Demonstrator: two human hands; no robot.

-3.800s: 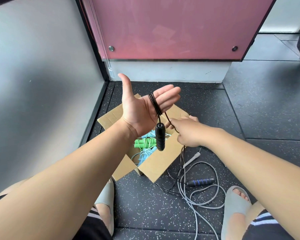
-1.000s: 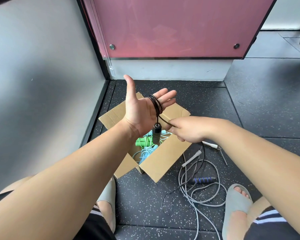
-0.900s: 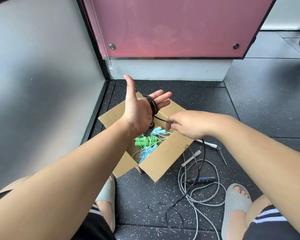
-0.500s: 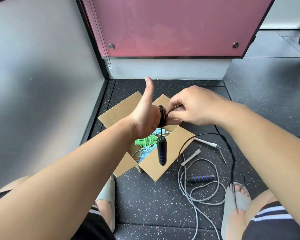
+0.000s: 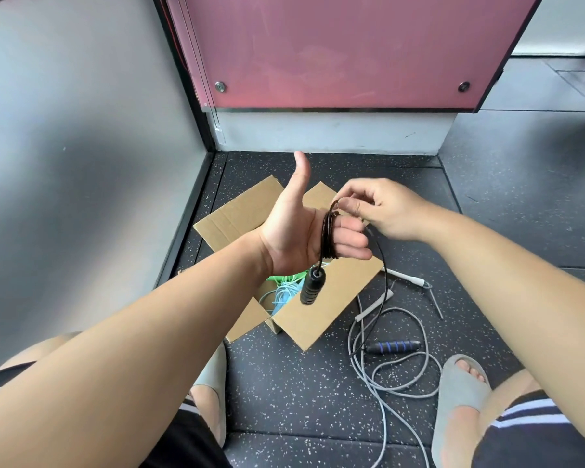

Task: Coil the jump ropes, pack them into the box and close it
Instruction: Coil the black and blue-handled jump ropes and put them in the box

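Black jump rope (image 5: 328, 236), head view: several turns are wound round the four fingers (image 5: 350, 239) of my left hand (image 5: 298, 231), which are held side by side with the thumb up at 12 o'clock. One black handle (image 5: 313, 286) dangles below the palm. My right hand (image 5: 382, 209) pinches the running cord between thumb and forefinger just above the coil, at its 1 o'clock; its other fingers are curled.

Judgement on method: I should keep light tension on the cord, lay each turn beside the others, hold the left fingers together so turns cannot slip off, and feed slack from the floor without snagging the grey rope.

Location: the coil hangs over the open cardboard box (image 5: 321, 309), flaps spread. The rope's tail drops at 5 o'clock to the floor.

Count: ropes on the floor, one grey rope (image 5: 390, 386) with two white handles (image 5: 375, 304); one black-and-blue handle (image 5: 394, 346), apparently the black rope's second. In the box, green and light blue ropes (image 5: 284, 292); exact number cannot be told. Boxes: one.
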